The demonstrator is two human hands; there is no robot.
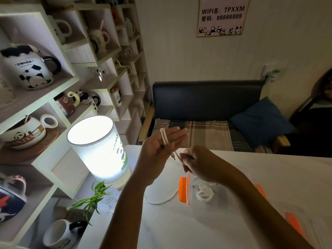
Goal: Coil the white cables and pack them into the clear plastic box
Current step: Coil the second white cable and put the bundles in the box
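Wall sign [222, 16]: "WIFI名: TPXXM", below it "密码: 88888888". Shelf mug [30, 69]: "-panda-"; smaller line beneath illegible. Lower cup [25, 133]: "NDA", probably PANDA. Lamp [100, 150]: "mmy" legible only.

Single head-worn wide-angle view, looking forward and down, close over the left hand [161, 146] and right hand [199, 162] at the white table [179, 230], sofa [206, 99] beyond.

Your right hand [199, 163] hides how the white cable [164, 136] sits in its fingers. Your forearm [251, 198] covers the 3 o'clock half of the clear box [190, 190]. Plug [173, 157] too small to identify. Lid [294, 225] at 4 o'clock blurred.
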